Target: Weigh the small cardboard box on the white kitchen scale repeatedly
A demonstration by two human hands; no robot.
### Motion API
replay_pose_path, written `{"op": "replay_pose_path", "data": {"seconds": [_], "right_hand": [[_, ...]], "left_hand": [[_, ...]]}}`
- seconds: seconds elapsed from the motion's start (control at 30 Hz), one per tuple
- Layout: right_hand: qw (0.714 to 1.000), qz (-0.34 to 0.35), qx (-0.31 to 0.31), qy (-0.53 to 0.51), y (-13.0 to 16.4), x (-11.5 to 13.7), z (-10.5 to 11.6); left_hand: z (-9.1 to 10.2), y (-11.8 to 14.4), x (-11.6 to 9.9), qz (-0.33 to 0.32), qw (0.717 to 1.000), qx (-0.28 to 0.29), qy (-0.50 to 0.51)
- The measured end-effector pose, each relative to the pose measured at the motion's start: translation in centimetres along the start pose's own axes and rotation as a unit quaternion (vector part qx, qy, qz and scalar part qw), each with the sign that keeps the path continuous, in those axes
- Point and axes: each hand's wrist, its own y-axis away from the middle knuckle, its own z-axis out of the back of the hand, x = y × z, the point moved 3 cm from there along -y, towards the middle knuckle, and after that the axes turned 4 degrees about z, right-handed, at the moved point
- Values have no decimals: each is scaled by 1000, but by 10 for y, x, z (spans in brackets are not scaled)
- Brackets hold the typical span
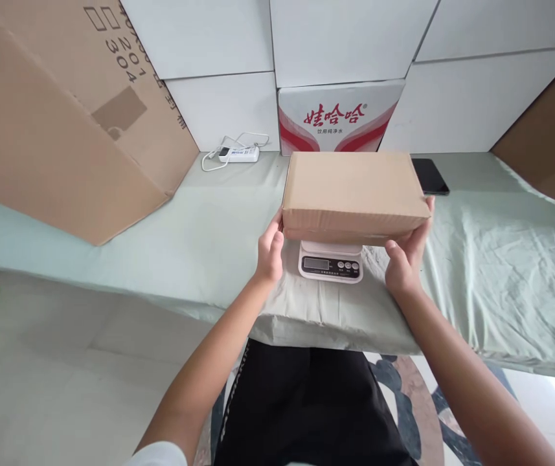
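A brown cardboard box [352, 188] is gripped between my two hands, over a white digital kitchen scale [330, 265]. My left hand [271, 249] holds its left end, the fingers reaching behind and beneath. At the opposite end, my right hand [408, 255] supports the lower right corner, thumb toward me. The box hides the scale's platform, so I cannot tell whether the two touch. The scale's small display and several round buttons face me; no reading can be made out on the display.
A pale green cloth [209, 239] covers the table. Behind the box stands a white and red carton [340, 116]. A power strip with white cable [239, 154] lies back left, a black phone [431, 177] back right. Large cardboard boxes stand left [73, 123] and right [549, 133].
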Motion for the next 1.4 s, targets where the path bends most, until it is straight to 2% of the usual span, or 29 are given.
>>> {"op": "replay_pose_path", "data": {"seconds": [0.17, 0.5, 0.7, 1.4], "right_hand": [[1000, -26, -8, 13, 4, 2, -2], [1000, -13, 7, 16, 0, 4, -4], [1000, 20, 0, 11, -2, 3, -4], [1000, 14, -14, 22, -3, 4, -3]], "left_hand": [[1, 2, 4, 7, 1000, 0, -8], [2, 6, 5, 19, 999, -25, -36], [2, 5, 6, 19, 999, -28, -41], [4, 4, 11, 31, 999, -29, -23]]}}
